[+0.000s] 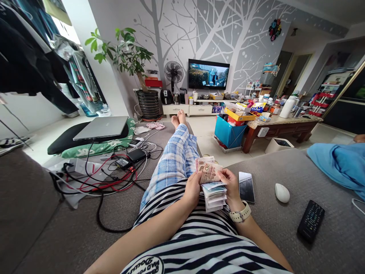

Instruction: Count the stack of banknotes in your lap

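Above my lap, both hands hold a folded wad of banknotes. The upper notes fan outward, and a brownish note marked 20 faces me between the hands. My left hand is closed on the left edge of the notes, its thumb on top. On the opposite edge, my right hand pinches them, with a pale wristwatch on that wrist. Bluish and pale note ends hang in layers below. Fingers behind the wad are hidden. Beside my right hand lies a smartphone on the sofa.
A white mouse and a black remote control lie on the sofa to the right. Tangled cables and a closed laptop are at left. Farther off stands a cluttered coffee table.
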A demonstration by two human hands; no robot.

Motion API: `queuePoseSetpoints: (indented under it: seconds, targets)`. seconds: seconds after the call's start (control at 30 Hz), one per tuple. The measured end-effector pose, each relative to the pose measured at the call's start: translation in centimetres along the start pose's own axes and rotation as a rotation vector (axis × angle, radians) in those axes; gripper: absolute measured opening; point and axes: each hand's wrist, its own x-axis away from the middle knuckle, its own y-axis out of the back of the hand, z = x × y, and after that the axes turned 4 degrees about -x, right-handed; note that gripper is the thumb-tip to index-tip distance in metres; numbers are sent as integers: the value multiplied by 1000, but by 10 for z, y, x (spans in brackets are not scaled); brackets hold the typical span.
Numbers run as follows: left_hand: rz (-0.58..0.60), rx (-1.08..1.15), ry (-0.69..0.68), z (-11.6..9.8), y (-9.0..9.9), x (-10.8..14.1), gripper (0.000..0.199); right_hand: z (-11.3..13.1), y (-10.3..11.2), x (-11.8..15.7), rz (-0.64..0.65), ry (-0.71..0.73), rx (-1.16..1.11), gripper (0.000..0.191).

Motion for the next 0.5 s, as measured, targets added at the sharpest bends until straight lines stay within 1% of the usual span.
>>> queuePoseSetpoints:
  seconds: [0.1, 0.27, 0.5]
  targets:
    - [-14, 55, 50, 2, 0, 0, 27, 0, 0, 1, 9, -5, -22, 29]
    - [-51, 131, 85, -1, -1, -1, 24, 0, 1, 1, 19, -4, -32, 28]
    - [-39, 209, 160, -6, -3, 1, 22, -2, 2, -1, 33, 2, -35, 26]
